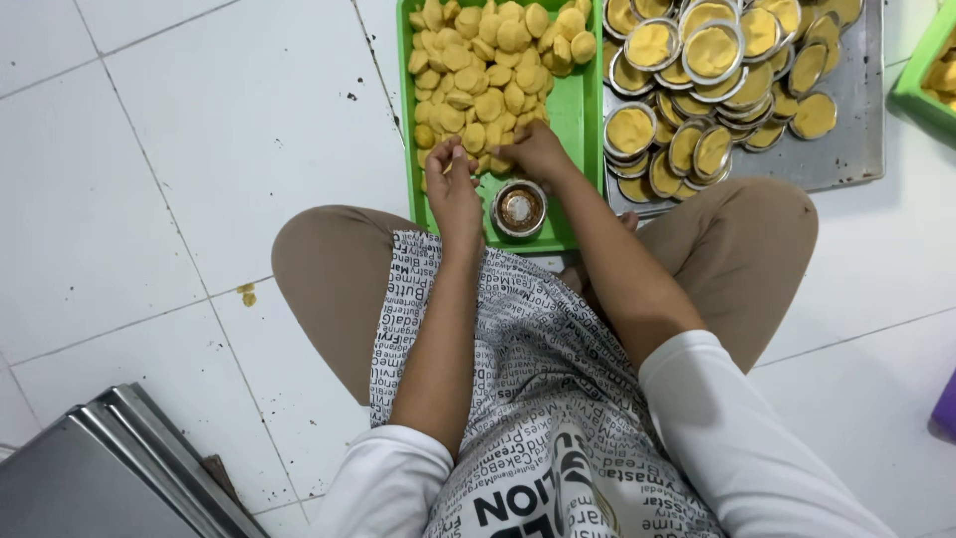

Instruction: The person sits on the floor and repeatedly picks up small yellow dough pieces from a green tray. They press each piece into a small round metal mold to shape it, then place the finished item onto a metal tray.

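Between the fingertips of the left hand (453,184) a small yellow dough piece (447,167) is pinched, the fingers curled closed around it just above the near end of the green tray (578,120). Right beside those fingers, the right hand (533,149) is laid on the edge of the heap of dough discs (488,60), its fingers bent down onto the pieces; whether one is actually gripped cannot be told. Just below both sets of fingertips, a single small round metal tin (519,207) (its inside dark and glossy) is seen standing on the tray's bare corner. Further out to the right of the fingers, a flat metal baking sheet (846,149) is covered with many tins already lined with dough (712,50), overlapped in a loose pile. Beneath the forearms a printed apron (518,379) is draped over crossed legs, and stacked metal trays (110,478) are seen on the white tiled floor (149,149), well behind the left-hand fingers.
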